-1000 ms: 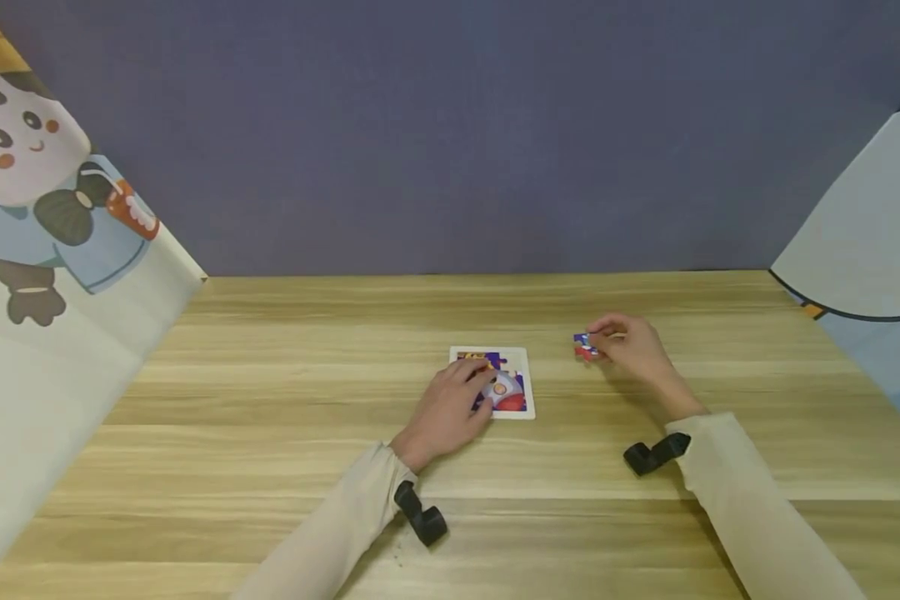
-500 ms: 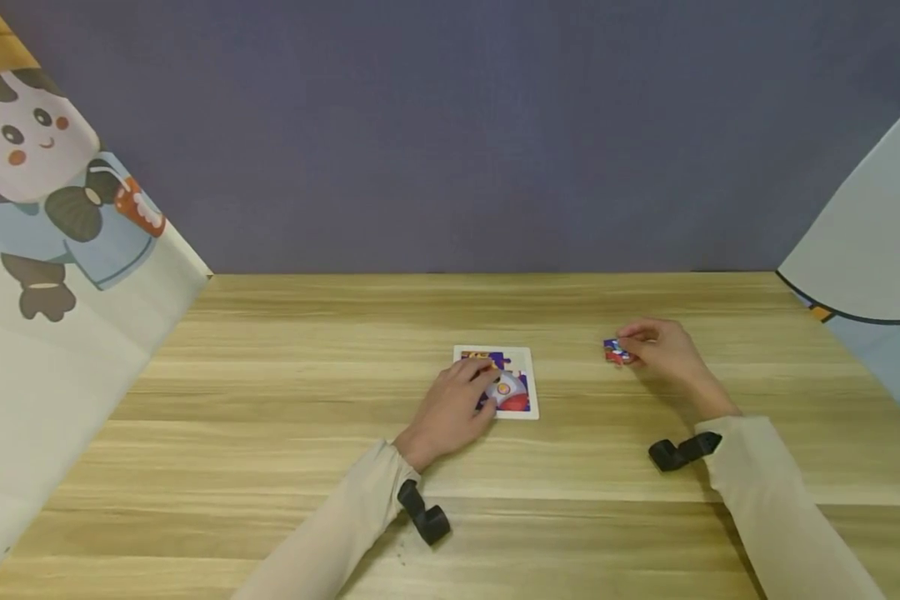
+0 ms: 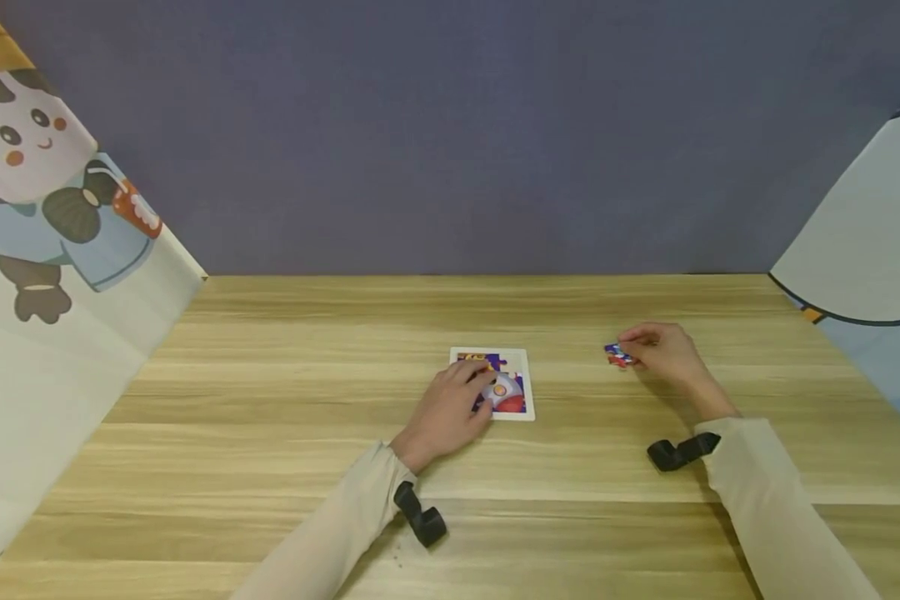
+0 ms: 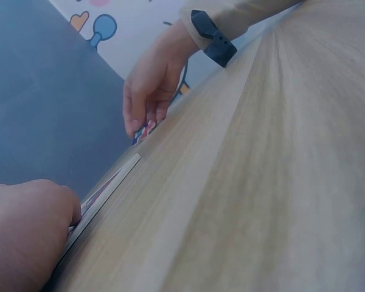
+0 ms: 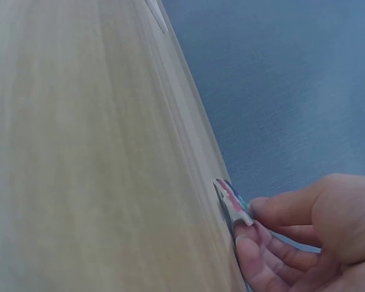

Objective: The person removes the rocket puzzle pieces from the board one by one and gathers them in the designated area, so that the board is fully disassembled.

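Note:
A small puzzle with a white frame (image 3: 529, 398) lies on the table, its picture a grey and red rocket on purple; a pale patch shows at its upper right. My left hand (image 3: 450, 407) rests over the puzzle's left part with fingers spread and hides that side. To the right of the frame, my right hand (image 3: 663, 354) pinches a blue, white and red puzzle piece (image 3: 617, 356) between thumb and fingers. The right wrist view shows this puzzle piece (image 5: 234, 204) tilted at the fingertips, close over the table.
The wooden table (image 3: 307, 333) ends at a dark blue wall (image 3: 480, 150) behind. Printed panels with cartoon figures flank it, the left panel (image 3: 82, 225) and the right panel (image 3: 870, 242). Black camera straps sit on both sleeves.
My right hand has moved right, away from the frame, with the puzzle piece in its fingers, and has since come almost to rest. The left hand stays on the puzzle.

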`<state>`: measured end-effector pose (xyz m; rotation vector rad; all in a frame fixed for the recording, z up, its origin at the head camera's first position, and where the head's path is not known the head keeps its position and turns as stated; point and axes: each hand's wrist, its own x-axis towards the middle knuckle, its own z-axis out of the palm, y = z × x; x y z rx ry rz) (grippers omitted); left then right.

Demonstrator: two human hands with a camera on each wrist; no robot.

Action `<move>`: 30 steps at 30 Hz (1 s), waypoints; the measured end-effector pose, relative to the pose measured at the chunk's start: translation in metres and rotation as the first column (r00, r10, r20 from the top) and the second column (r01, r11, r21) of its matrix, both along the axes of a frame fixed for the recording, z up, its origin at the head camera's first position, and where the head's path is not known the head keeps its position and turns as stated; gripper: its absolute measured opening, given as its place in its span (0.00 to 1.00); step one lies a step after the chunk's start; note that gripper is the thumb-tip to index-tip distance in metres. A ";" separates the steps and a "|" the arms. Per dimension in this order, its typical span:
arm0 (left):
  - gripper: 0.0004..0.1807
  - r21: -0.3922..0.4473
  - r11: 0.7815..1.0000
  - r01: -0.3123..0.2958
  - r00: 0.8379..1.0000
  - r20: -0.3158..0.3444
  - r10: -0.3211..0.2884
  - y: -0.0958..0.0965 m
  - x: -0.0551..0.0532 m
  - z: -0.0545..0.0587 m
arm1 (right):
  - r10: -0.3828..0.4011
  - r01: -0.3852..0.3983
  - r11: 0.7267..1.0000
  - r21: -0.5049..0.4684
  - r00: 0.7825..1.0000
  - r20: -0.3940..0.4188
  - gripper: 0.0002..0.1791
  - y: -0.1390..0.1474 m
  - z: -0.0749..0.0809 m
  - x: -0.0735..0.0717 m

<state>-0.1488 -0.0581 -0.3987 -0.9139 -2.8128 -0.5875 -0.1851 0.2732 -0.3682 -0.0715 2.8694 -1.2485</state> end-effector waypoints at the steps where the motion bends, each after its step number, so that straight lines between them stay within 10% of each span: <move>1: 0.24 0.000 1.000 -0.001 1.000 -0.001 0.001 0.000 0.000 0.000 | 0.001 -0.001 1.000 0.002 1.000 -0.001 0.17 0.000 0.000 0.000; 30: 0.24 0.012 1.000 0.014 0.999 -0.031 -0.013 -0.001 0.002 0.001 | 0.081 -0.087 0.991 0.097 0.994 0.068 0.20 -0.003 0.006 0.003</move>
